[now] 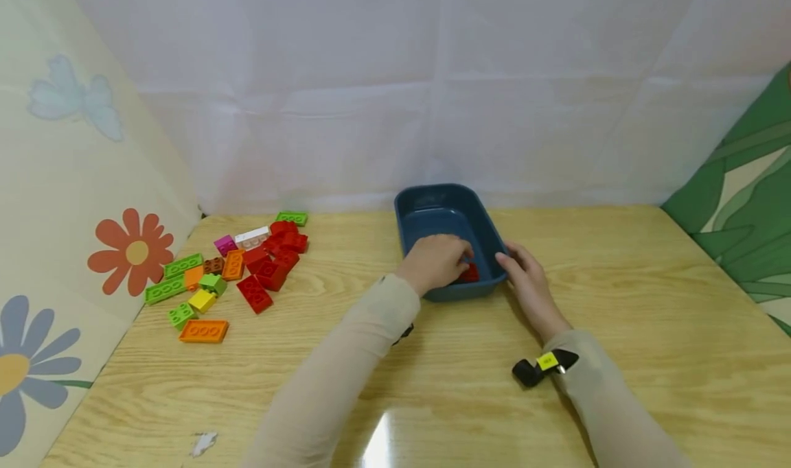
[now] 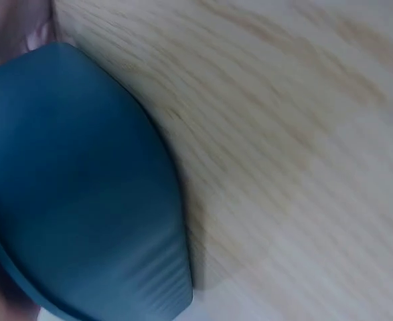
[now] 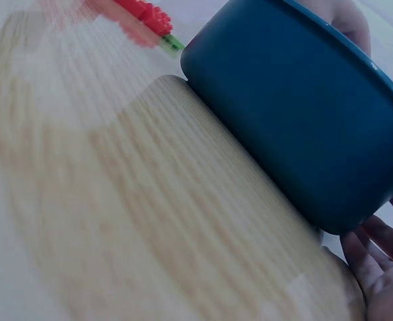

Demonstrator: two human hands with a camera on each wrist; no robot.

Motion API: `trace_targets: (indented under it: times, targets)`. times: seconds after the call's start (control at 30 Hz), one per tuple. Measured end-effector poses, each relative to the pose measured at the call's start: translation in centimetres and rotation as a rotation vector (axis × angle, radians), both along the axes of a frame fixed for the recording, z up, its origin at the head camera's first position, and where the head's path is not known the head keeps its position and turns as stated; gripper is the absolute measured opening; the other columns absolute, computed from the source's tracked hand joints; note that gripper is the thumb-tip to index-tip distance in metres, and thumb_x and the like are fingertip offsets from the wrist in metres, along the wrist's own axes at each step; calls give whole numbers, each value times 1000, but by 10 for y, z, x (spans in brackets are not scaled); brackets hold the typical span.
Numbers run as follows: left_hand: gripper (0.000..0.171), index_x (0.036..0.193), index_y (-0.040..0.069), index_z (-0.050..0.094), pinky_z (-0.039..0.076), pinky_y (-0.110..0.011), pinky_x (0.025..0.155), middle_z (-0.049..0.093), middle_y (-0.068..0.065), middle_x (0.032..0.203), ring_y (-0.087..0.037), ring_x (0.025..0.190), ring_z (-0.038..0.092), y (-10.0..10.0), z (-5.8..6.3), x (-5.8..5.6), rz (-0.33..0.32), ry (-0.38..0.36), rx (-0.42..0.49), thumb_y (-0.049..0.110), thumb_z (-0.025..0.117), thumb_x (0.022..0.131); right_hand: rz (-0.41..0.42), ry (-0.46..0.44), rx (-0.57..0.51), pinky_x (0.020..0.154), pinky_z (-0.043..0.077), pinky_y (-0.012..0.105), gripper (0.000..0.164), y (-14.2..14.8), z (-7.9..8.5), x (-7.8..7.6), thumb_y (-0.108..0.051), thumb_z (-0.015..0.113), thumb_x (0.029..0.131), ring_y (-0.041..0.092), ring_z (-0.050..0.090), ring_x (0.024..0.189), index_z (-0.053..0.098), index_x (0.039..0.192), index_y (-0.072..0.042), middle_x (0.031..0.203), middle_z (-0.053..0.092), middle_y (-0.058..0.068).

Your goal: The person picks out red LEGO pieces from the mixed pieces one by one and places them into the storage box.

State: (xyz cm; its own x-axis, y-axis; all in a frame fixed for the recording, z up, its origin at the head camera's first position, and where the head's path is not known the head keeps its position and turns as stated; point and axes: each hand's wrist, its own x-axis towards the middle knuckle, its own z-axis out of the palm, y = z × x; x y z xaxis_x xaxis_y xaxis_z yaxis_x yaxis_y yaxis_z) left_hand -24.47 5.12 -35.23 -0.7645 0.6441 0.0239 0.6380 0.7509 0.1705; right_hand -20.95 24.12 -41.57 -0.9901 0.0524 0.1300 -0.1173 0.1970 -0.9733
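Yellow label point(image 1: 547, 362) at right wrist, print illegible | blue bin point(image 1: 460, 292) on wooden table point(image 1: 624, 276), red brick point(image 1: 472, 273) inside | left hand point(image 1: 435, 261) curled beside brick, hold unclear | right hand point(image 1: 530, 286) grips bin's rim

The head view looks forward and down over the desk point(image 1: 457, 365). Both wrist views, much closer, share the tray point(image 2: 82, 167).

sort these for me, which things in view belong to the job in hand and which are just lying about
Seemingly in the job:
- blue bin, right grip at its rim
- red brick inside, next to the left grip

Apparently just lying about:
- loose red bricks (possibly wanted too)
- green bricks, orange bricks, yellow brick, white brick, brown brick, magenta brick
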Motion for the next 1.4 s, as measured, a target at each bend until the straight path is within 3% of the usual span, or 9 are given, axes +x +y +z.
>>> trace_targets:
  times: [0.13,0.3,0.47,0.77,1.2,1.4]
  targets:
    - [26,121,21,71,52,-24,85,68,6,116,-10,99,65,-6,4,1,-48,121,-30,30,56,102,4,4,-8,89,44,12,52,-1,1,-1,-30,50,105,1,53,107,44,144,4,133,51,14]
    - [26,119,21,72,52,-24,85,69,7,114,-10,99,64,-15,10,5,-69,170,4,31,55,103,8,-7,1,90,43,12,51,-1,1,1,-30,48,105,0,51,108,43,145,3,139,48,20]
    - [23,116,21,72,51,-25,83,67,6,111,-11,94,61,-21,17,16,-103,239,35,31,56,102,3,-11,-1,90,42,12,52,-1,2,1,-30,48,105,1,51,108,42,145,3,140,47,21]
    - [24,119,20,70,50,-28,81,67,3,114,-15,98,62,-38,30,38,-134,360,-39,30,58,101,-3,-22,4,91,42,11,53,0,3,0,-31,49,105,0,51,107,43,145,3,139,47,20]
    - [25,116,11,69,53,-36,87,69,-3,109,-22,99,65,-104,11,67,-118,370,156,22,70,93,-16,-43,39,91,41,11,57,0,3,3,-35,50,104,1,49,110,41,147,1,142,46,18]
    - [30,120,10,67,51,-40,93,68,-5,114,-24,107,63,-123,4,80,-101,355,149,22,70,93,-14,-46,46,91,41,12,57,3,3,4,-36,50,104,2,49,110,41,146,1,141,46,19]
